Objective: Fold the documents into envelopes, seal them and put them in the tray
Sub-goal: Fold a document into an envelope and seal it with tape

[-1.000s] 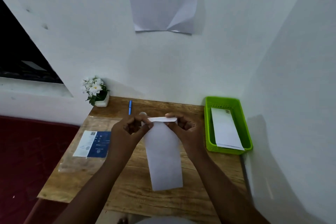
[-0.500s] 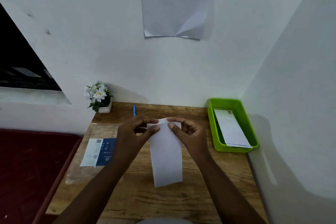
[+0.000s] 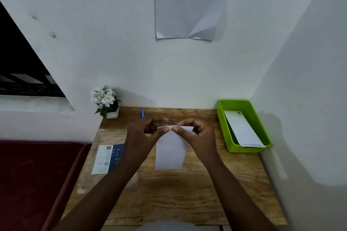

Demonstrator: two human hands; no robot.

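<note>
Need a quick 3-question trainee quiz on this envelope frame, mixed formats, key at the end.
1. True or false: the green tray already holds an envelope in the tray.
2. The blue pen lies nearest to: A) the flower pot B) the tray C) the table's near edge.
3. Which part of the white envelope do the left hand and right hand pinch?

Key: 1 true; 2 A; 3 its far top edge, at the flap.

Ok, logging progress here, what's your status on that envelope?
Left hand and right hand both pinch the white envelope at its far flap edge. Envelope on the table, not yet in the green tray. Nothing in the way.
</note>
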